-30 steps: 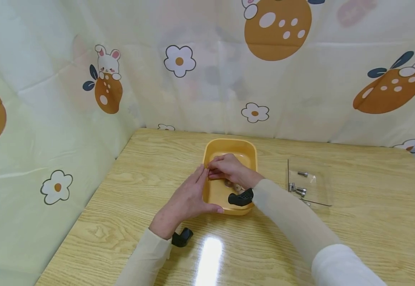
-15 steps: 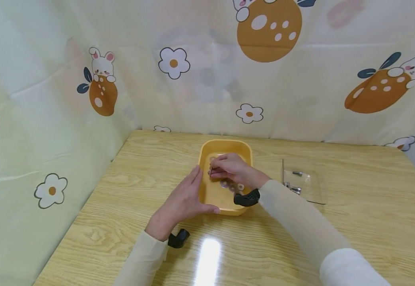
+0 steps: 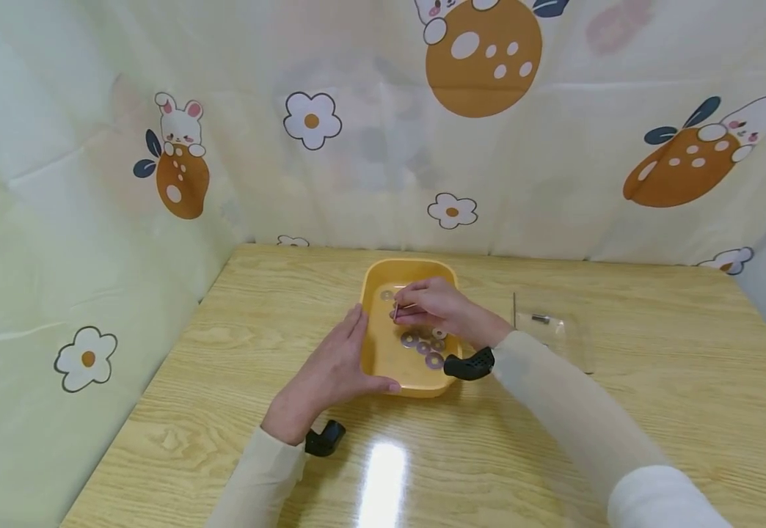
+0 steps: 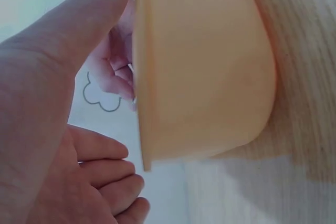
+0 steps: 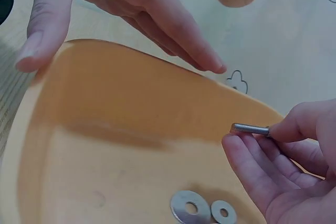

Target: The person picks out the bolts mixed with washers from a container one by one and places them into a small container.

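Observation:
A yellow plastic tray point(image 3: 383, 359) stands on the table in front of me, with several flat metal washers point(image 3: 409, 339) in it. My left hand point(image 3: 330, 370) rests at its left side, fingers extended along the rim and thumb over the near corner. Over the tray, my right hand point(image 3: 439, 308) pinches a small metal screw point(image 5: 251, 128) between thumb and fingers. In the right wrist view two washers point(image 5: 180, 211) lie on the tray floor below that hand. The left wrist view shows the tray's outer wall point(image 4: 210, 66) beside my left thumb.
Right of the yellow tray, a clear shallow tray point(image 3: 577, 348) holds a screw point(image 3: 540, 318) and a thin metal rod point(image 3: 514, 302); my right sleeve point(image 3: 555, 396) covers part of it. A patterned curtain point(image 3: 370, 191) hangs behind the wood-grain table point(image 3: 277, 293).
My right hand has shifted right and slightly up inside the tray with the screw, exposing more washers. My left hand stays at the rim. The head view has turned slightly.

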`<state>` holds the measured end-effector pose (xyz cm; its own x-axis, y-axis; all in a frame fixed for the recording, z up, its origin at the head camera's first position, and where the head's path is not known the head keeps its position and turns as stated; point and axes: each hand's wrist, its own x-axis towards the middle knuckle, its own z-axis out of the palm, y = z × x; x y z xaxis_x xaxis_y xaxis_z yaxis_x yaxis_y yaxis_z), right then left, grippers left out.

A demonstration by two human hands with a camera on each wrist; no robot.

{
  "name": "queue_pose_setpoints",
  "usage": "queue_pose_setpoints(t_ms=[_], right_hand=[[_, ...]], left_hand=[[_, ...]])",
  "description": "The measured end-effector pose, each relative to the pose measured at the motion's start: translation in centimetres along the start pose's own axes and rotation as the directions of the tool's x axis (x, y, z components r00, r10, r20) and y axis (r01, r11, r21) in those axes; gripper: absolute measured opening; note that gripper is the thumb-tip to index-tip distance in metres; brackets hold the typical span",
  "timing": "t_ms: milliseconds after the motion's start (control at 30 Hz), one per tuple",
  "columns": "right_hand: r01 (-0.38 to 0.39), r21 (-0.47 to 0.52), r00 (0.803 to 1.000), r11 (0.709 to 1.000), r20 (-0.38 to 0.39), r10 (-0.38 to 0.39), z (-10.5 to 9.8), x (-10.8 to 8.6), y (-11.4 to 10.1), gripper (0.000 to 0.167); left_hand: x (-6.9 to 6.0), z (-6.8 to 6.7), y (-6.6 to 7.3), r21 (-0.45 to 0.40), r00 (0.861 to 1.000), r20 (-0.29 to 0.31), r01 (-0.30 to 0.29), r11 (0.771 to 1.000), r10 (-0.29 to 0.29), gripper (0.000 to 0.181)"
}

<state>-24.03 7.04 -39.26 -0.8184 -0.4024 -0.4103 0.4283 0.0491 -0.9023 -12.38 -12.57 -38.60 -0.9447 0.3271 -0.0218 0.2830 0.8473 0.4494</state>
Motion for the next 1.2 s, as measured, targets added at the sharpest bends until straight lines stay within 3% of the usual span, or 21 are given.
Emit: queue_pose_setpoints(t_ms=[367,800,933,1200], right_hand=[[0.023,0.068,0.999,0.997,0.021,-0.025,-1.5,-1.4,-0.9,0.023],[0.065,0.095,0.997,0.993,0.036,-0.068,-3.7,-3.2,-1.1,0.019],[0.073,0.098,0.997,0.992,0.019,-0.075,-4.6,-3.8,-1.2,0.028],[0.096,0.08,0.995,0.992,0.013,-0.097,-6.6,-5.2,-1.3,0.021]], left_hand=[[0.5,-0.1,0.9,0.023,0.999,-0.012,-0.037,0.999,0.037,0.129],[1.3,0.3,2.4,0.049,0.988,-0.044,-0.148,0.988,0.151,0.127],[1.6,0.4,2.9,0.067,0.985,-0.036,-0.168,0.984,0.17,0.125],[2.4,0.4,4.4,0.062,0.983,-0.006,-0.182,0.981,0.183,0.125]])
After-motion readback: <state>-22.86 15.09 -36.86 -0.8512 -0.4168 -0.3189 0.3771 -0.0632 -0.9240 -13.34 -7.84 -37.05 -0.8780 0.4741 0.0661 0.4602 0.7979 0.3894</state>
